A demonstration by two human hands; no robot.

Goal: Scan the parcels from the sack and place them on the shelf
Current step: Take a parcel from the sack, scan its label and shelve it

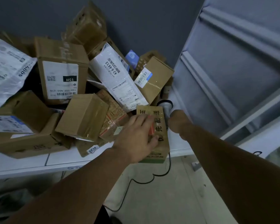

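Observation:
My left hand (pixel 137 136) grips a small brown cardboard parcel (pixel 158 123) with large black printed characters and a green base, held at the front edge of the white shelf (pixel 58 156). Just right of it, my right hand (pixel 179 121) is wrapped round the handle of a barcode scanner (pixel 166 105), whose grey head points away from me over the parcel's top edge. A black cable (pixel 136 181) hangs from the scanner down to the floor. Behind them, several cardboard boxes and white mailers lie heaped on the shelf.
The heap includes a box labelled 15H (pixel 62 73), a long white mailer (pixel 118 78), a plain brown box (pixel 83 116) and a white plastic bag (pixel 6 70). A grey wall stands behind. White shelving uprights (pixel 225 75) rise at right. Beige floor lies below.

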